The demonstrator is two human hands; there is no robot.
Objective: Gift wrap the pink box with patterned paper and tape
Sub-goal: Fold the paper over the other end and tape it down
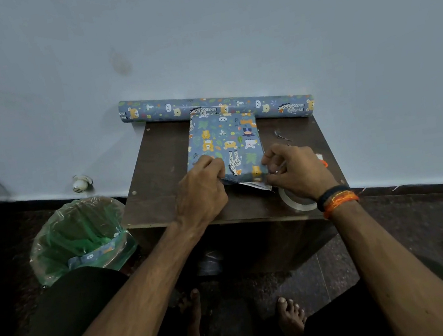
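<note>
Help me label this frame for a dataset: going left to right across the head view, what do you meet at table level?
Green-lined bin → left hand → wrapped box → right hand → tape roll, partly under the right wrist.

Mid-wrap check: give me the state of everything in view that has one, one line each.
box: flat on the table, top covered in patterned paper, near end flap unsealed.
left hand: pinching the paper at the near left corner.
right hand: pinching the near right corner.
paper roll: rolled up, lying along the wall.
tape roll: flat on the table edge under the right wrist.
bin: open, lined, holding paper scraps.
</note>
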